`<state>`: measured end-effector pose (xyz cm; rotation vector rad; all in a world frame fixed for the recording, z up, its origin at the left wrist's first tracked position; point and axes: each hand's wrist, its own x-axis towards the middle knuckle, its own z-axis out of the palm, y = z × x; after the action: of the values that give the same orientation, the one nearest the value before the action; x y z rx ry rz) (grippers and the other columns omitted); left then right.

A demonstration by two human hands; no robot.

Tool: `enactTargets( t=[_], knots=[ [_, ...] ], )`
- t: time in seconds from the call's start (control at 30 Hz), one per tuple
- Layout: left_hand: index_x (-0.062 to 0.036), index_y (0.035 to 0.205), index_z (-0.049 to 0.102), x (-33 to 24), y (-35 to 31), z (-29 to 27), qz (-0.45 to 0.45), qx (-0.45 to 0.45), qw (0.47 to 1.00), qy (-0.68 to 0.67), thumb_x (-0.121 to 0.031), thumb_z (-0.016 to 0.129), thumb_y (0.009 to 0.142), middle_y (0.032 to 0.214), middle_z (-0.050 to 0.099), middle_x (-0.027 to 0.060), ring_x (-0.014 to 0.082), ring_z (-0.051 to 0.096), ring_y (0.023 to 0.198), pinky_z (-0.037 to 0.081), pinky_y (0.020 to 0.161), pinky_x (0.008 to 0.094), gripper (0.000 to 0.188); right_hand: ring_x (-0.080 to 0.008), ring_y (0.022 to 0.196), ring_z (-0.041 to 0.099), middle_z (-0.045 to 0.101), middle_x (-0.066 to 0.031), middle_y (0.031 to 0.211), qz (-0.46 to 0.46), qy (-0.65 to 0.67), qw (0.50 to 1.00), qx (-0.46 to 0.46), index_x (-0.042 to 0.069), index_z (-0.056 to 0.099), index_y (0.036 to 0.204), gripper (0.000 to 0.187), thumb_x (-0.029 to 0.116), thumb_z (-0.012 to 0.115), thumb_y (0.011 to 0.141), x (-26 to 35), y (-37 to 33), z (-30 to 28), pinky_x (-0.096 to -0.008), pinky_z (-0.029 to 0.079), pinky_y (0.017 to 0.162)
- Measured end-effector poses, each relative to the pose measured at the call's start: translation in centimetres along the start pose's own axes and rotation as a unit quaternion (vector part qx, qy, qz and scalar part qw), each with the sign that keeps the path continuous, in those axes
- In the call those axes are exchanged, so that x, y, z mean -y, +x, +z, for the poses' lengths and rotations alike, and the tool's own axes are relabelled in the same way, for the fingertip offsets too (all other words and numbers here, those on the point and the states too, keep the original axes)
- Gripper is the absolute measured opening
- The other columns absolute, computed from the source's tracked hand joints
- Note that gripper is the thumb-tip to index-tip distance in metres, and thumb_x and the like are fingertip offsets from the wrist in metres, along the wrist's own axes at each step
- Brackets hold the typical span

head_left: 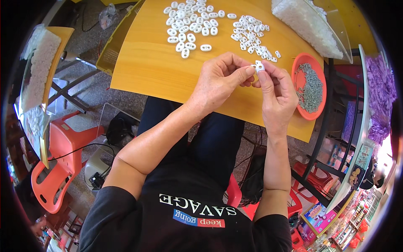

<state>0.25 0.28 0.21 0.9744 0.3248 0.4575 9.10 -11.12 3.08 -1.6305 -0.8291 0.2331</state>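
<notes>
My left hand (pixel 220 80) and my right hand (pixel 277 94) meet above the near edge of a yellow wooden table (pixel 147 63). Together their fingertips pinch one small white plastic piece (pixel 259 66). On the table beyond lie two heaps of white plastic parts: larger oval rings (pixel 191 25) at the far middle and smaller pieces (pixel 252 35) to their right. An orange round dish (pixel 310 86) holding grey metal bits sits just right of my right hand.
A clear bin (pixel 310 23) of white parts stands at the table's far right. Purple pieces (pixel 380 96) fill a tray at the right edge. An orange plastic chair (pixel 58 164) and another tray of white parts (pixel 40 67) are on the left.
</notes>
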Motion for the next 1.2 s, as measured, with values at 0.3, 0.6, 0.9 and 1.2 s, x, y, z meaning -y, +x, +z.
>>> enactTargets(
  t=[0.3, 0.6, 0.9, 1.2],
  knots=[
    [0.0007, 0.094, 0.061, -0.4, 0.2, -0.1, -0.009, 0.02, 0.999, -0.044, -0.014, 0.065, 0.091, 0.081, 0.065, 0.0066, 0.0109, 0.059, 0.074, 0.048, 0.071, 0.0245, 0.015, -0.0107, 0.082, 0.061, 0.061, -0.0063, 0.094, -0.031, -0.02, 0.999, 0.008, -0.002, 0.066, 0.109, 0.021, -0.002, 0.064, 0.088, -0.1, 0.0, -0.2, -0.0235, 0.052, 0.072],
    [-0.0011, 0.095, 0.059, -0.1, 0.1, 0.0, -0.004, 0.015, 1.0, -0.011, -0.016, 0.065, 0.092, 0.081, 0.064, 0.0044, 0.0098, 0.059, 0.075, 0.047, 0.071, 0.0234, 0.016, -0.0105, 0.082, 0.06, 0.061, -0.0052, 0.096, -0.005, 0.029, 0.999, -0.031, -0.004, 0.062, 0.115, 0.023, 0.0, 0.059, 0.092, 0.2, 0.3, -0.3, -0.0243, 0.052, 0.073],
    [-0.003, 0.099, 0.058, 0.1, -0.1, 0.3, 0.021, 0.023, 0.999, -0.01, -0.017, 0.064, 0.093, 0.089, 0.061, 0.0015, 0.0083, 0.056, 0.084, 0.045, 0.078, 0.0232, 0.016, -0.0058, 0.071, 0.053, 0.06, -0.0006, 0.093, -0.003, 0.0, 0.999, 0.041, 0.004, 0.062, 0.108, 0.015, 0.004, 0.056, 0.095, -1.7, 0.5, -2.4, -0.0197, 0.043, 0.06],
    [-0.0035, 0.099, 0.058, -0.7, -0.4, 0.2, 0.014, 0.052, 0.998, -0.013, -0.017, 0.063, 0.093, 0.089, 0.061, 0.0008, 0.0076, 0.056, 0.086, 0.044, 0.08, 0.0229, 0.016, -0.0097, 0.074, 0.058, 0.061, -0.0042, 0.095, 0.008, 0.077, 0.995, 0.063, -0.002, 0.061, 0.109, 0.017, 0.005, 0.057, 0.094, -1.2, 0.2, -0.6, -0.0222, 0.048, 0.064]
  ],
)
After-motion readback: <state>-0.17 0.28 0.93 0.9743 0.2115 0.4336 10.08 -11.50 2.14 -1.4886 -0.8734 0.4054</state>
